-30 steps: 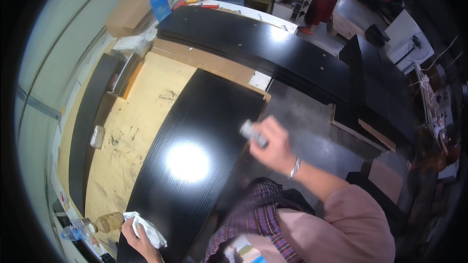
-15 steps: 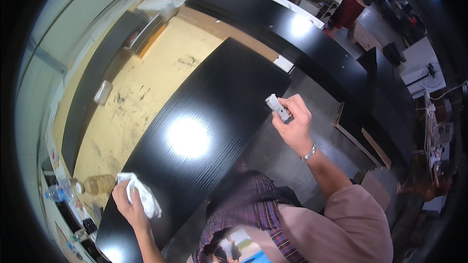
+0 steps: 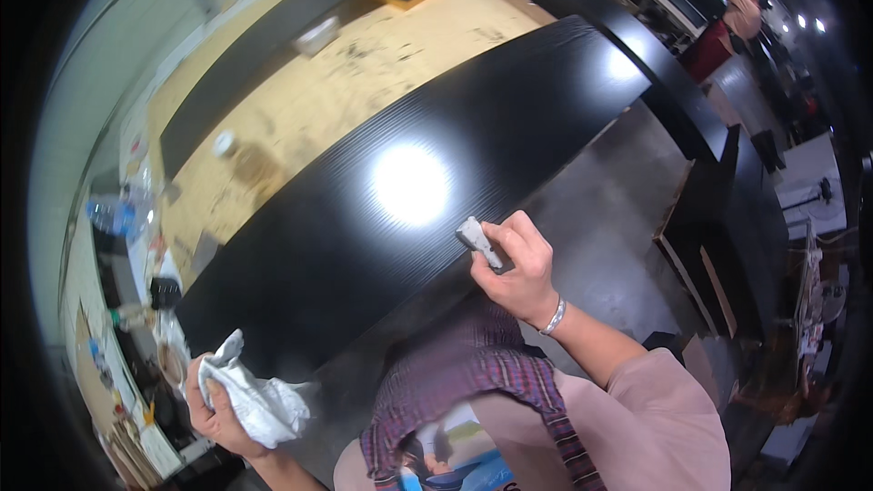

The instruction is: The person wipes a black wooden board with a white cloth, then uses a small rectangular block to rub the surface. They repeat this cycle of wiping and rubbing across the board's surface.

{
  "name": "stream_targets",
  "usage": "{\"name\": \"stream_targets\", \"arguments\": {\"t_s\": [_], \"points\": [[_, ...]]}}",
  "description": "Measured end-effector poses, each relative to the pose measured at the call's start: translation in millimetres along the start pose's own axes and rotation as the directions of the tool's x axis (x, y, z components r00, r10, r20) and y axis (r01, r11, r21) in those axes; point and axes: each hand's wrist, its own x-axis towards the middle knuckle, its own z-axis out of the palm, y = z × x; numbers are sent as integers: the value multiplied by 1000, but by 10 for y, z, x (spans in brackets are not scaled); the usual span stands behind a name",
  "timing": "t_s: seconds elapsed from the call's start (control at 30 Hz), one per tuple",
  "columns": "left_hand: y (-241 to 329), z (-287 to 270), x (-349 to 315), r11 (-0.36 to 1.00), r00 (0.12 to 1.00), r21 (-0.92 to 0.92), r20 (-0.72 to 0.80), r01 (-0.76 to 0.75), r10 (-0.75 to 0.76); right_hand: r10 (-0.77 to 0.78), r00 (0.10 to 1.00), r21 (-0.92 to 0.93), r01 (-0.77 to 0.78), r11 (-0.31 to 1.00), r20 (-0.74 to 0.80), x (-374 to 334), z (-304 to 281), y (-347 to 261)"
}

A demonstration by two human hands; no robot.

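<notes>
Cloth (image 3: 259,400), white and crumpled, is sitting bunched in the left hand (image 3: 216,411), whose fingers are gripping its outer side while a loose end is spreading toward the right. The hand is holding it near the left end of a glossy black panel (image 3: 491,159); whether cloth and panel are touching, I cannot tell. The right hand (image 3: 521,264) is pinching a small grey-white block (image 3: 473,235) between thumb and fingers, with the block showing at the panel's near edge. The panel is lying along the near side of a pale yellow table (image 3: 432,32), and an amber bottle (image 3: 257,170) is showing blurred beyond its far edge.

The cloth is looking light, soft and limp, so a gathered handful is probably serving better than one corner. The block is looking stiff and light, perhaps crumbly at its worn end; a pinch on its sides is suiting it. The panel is looking stiff and fairly heavy, its shiny face probably slippery and easily scuffed; its long edges are offering the safest hold.
</notes>
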Motion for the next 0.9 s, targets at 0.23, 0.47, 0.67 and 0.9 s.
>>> {"name": "stream_targets", "arguments": {"t_s": [0.23, 0.47, 0.67, 0.9], "points": [[-317, -1702, -516, 973, 913, -216, -377, 77, -156, -236, 947, 121, 214, 969, 217, -574, 842, -1458], [-558, -2182, -791, 964, 896, -229, -386, 138, -220, -549, 742, 246, 490, 836, 385, -853, 1652, -2480], [-596, -2197, -881, 968, 918, -210, -340, 138, -205, -709, 564, 371, 606, 703, 422, -1147, 2131, -3017], [-489, -2065, -585, 980, 955, -162, -249, 120, -158, -538, 793, 461, 378, 803, 285, -690, 1813, -2902]]}}
